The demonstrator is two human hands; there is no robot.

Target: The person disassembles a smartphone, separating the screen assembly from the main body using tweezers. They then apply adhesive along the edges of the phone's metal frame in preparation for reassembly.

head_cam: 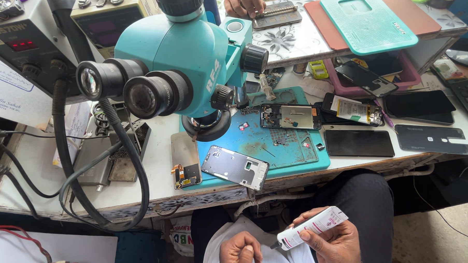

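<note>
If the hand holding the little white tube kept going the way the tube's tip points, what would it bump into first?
Most likely the person's other hand. The right hand holds the small white tube with its dark nozzle aimed left and slightly down, at the closed left hand just beside it. Depth is hard to judge, so it might pass above.

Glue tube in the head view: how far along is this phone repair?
Done: the phone lies opened on the blue mat, and a bare frame sits near the mat's front edge. In hand: the right hand holds the white glue tube over the lap; the left hand is closed beside it. Left: no glue shows on the frame, and the dark screens lie unfitted.
</note>
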